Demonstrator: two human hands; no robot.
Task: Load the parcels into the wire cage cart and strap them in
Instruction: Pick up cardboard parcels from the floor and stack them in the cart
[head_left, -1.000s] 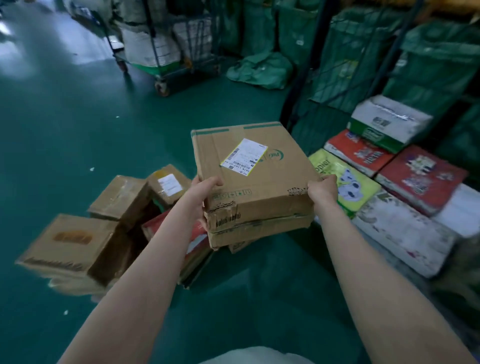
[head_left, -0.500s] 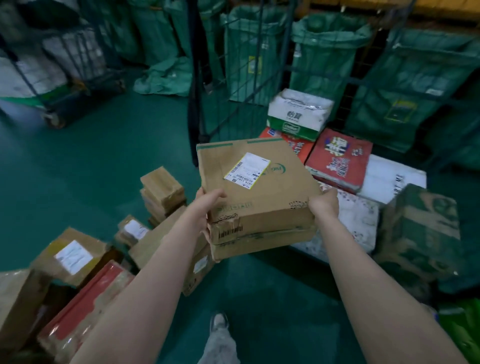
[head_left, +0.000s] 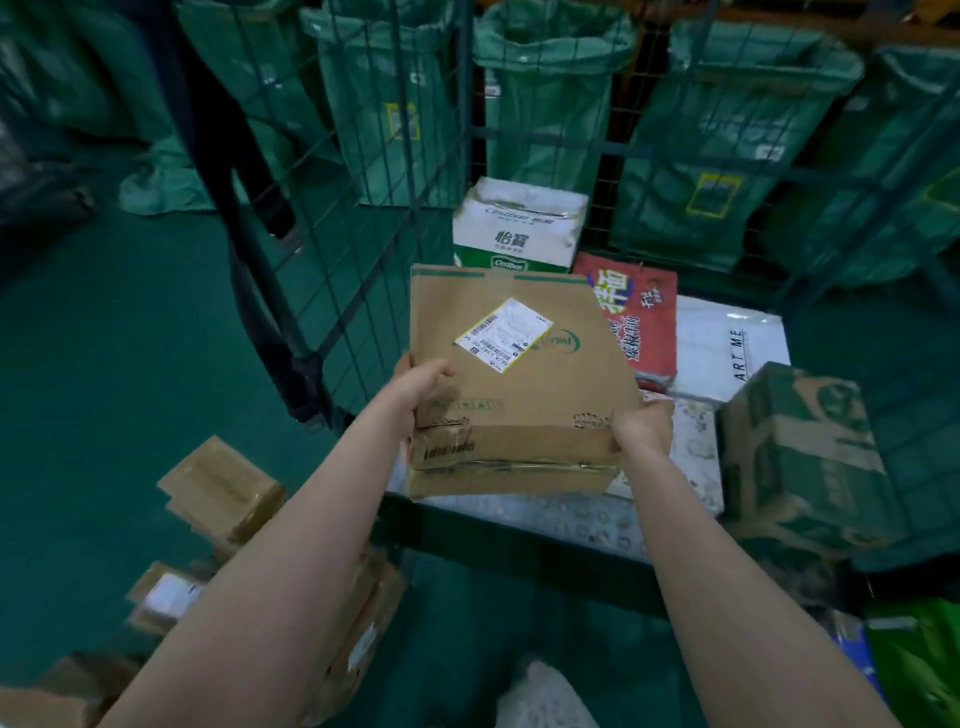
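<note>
Both hands, left hand (head_left: 422, 382) and right hand (head_left: 641, 426), grip stacked boxes (head_left: 514, 379) above the cart (head_left: 519, 540). Loading step; next, lower them onto parcels (head_left: 691, 452) inside.

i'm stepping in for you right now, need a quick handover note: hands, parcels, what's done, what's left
Left hand: grips the near left corner of the stack of cardboard parcels.
Right hand: grips its near right corner.
The stack is held over the front of the wire cage cart, not yet set down.
Done: several parcels lie in the cart, among them a white-and-green box, a red box and a green-and-brown box.
Left: set this stack in, load the floor parcels on the left, then strap. A dark strap hangs loose at the cart's left post.
</note>
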